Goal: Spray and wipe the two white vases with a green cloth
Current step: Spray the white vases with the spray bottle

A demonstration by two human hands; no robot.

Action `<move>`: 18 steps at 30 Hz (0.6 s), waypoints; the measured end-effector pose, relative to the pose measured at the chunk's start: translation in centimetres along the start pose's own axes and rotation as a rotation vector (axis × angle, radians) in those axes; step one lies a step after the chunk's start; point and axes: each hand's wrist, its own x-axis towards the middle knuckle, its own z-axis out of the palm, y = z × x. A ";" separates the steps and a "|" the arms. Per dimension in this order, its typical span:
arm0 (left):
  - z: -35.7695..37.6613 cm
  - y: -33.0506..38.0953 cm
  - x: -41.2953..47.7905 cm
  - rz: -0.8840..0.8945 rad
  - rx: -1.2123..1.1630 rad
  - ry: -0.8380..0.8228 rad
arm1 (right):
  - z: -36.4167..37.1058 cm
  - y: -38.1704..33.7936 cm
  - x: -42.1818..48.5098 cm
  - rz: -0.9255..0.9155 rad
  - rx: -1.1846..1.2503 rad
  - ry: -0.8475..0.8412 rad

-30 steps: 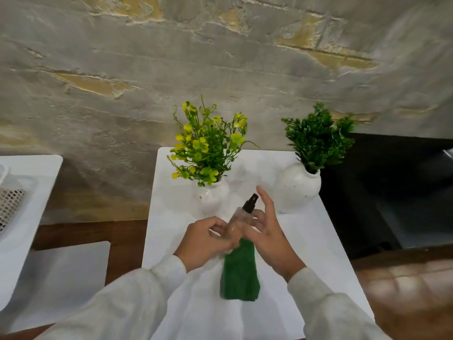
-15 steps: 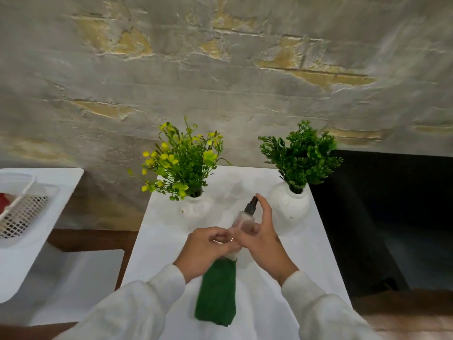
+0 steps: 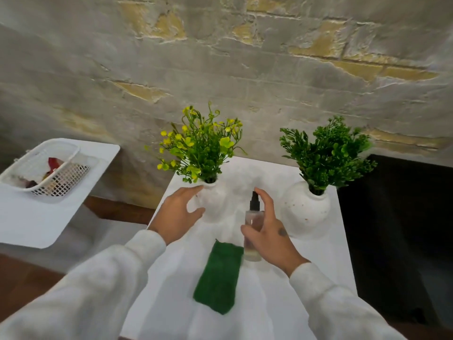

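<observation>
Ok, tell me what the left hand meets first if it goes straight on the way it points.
The left hand would first meet the yellow-flowered vase, seemingly almost touching it, though depth is unclear.

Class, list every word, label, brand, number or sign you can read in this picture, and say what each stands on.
No text can be read.
Spray bottle: clear, no label shows.
Left vase, right vase: plain, no print.
Dark mark on the right hand: too blurred to tell if writing.
Basket contents: too blurred to read.
</observation>
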 end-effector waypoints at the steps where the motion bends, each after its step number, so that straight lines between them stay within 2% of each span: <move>1: -0.1 -0.2 0.6 0.042 0.042 0.010 | -0.1 0.1 0.0 -0.002 -0.004 -0.010; 6: 0.1 -0.4 2.3 0.106 0.211 -0.022 | -0.4 0.0 0.4 0.009 -0.045 -0.048; 12: 0.2 -0.3 3.0 0.200 0.376 -0.039 | -1.3 -0.9 0.8 -0.032 -0.005 0.014; 18: -0.3 0.0 3.5 0.354 0.414 0.028 | -1.1 -0.8 0.8 -0.062 -0.014 0.064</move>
